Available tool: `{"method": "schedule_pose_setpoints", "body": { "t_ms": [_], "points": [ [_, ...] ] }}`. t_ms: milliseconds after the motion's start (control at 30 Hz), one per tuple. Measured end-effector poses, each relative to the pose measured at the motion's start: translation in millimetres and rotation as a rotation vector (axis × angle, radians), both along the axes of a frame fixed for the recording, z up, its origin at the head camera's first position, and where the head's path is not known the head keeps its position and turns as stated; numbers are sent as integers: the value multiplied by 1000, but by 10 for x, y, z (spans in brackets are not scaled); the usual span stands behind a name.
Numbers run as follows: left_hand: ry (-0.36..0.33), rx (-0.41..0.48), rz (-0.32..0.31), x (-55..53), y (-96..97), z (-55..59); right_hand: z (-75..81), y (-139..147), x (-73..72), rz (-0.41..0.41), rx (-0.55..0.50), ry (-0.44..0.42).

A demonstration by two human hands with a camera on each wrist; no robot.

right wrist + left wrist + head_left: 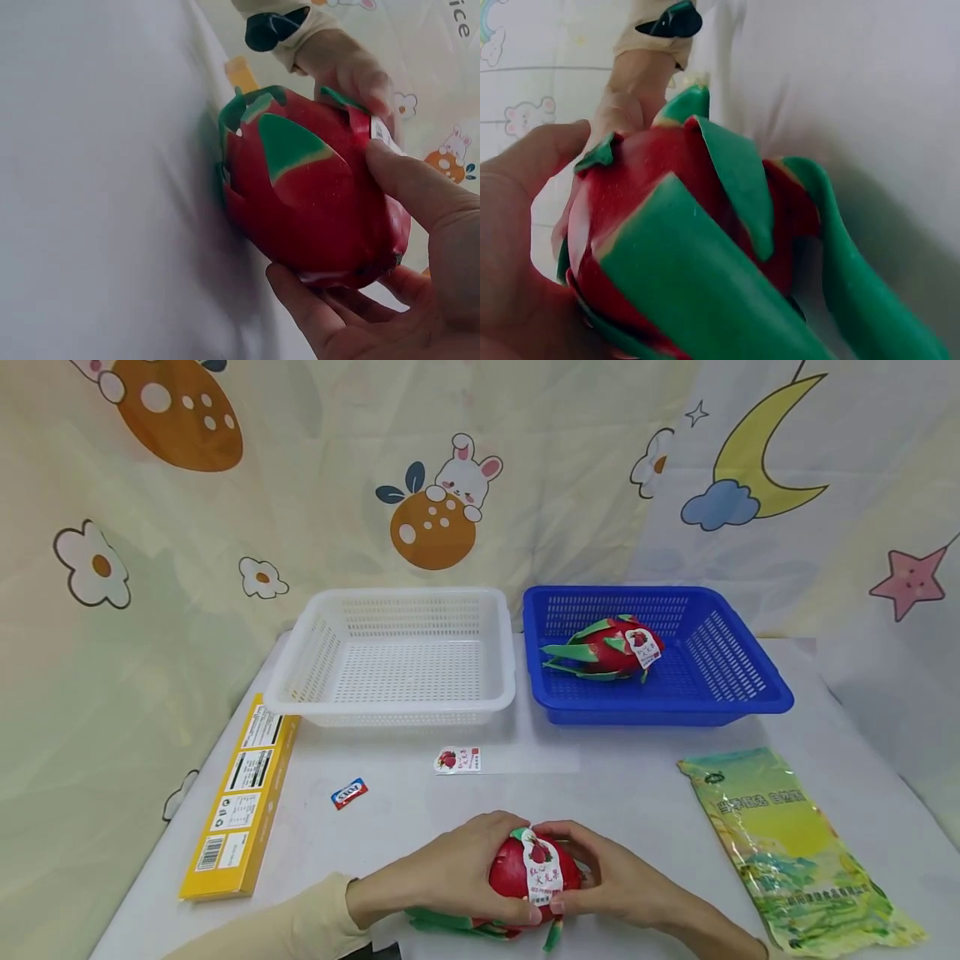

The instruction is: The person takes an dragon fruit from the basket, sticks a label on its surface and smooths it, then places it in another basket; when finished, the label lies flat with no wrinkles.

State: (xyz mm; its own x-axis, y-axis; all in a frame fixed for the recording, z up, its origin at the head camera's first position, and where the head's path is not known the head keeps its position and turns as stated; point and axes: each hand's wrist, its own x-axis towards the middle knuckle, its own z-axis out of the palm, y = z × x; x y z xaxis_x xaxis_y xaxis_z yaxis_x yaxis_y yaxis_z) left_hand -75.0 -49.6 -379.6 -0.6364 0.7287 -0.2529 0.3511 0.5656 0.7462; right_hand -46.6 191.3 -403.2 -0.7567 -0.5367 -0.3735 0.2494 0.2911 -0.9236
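Note:
A red dragon fruit (508, 870) with green scales is held between both hands at the front middle of the table. My left hand (467, 870) grips it from the left, its thumb at the label's lower edge. On the other side, my right hand (618, 875) curls its fingers round the fruit's end, as the right wrist view also shows, with the thumb (412, 184) on the label. This white label (542, 864), printed with a dragon fruit and red characters, lies on the fruit's upper face. Long green scales (697, 270) fill the left wrist view.
At the back stand a white basket (498, 693) and a blue basket (660, 703), the latter holding another labelled dragon fruit (611, 647). A label strip (459, 760) and a small red-blue packet (349, 793) lie mid-table. A yellow box (240, 802) flanks the left, a green-yellow pouch (798, 852) the right.

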Motion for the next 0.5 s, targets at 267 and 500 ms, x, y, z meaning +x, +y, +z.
{"method": "schedule_pose_setpoints", "body": {
  "t_ms": [267, 500],
  "points": [
    [-16, -22, -2, -35, -15, -16, 215, 353, -234, 179, 61, 161],
    [-26, -58, -45, -88, -107, 20, 1047, 1394, -966, -20, 362, 533]
  ]
}}
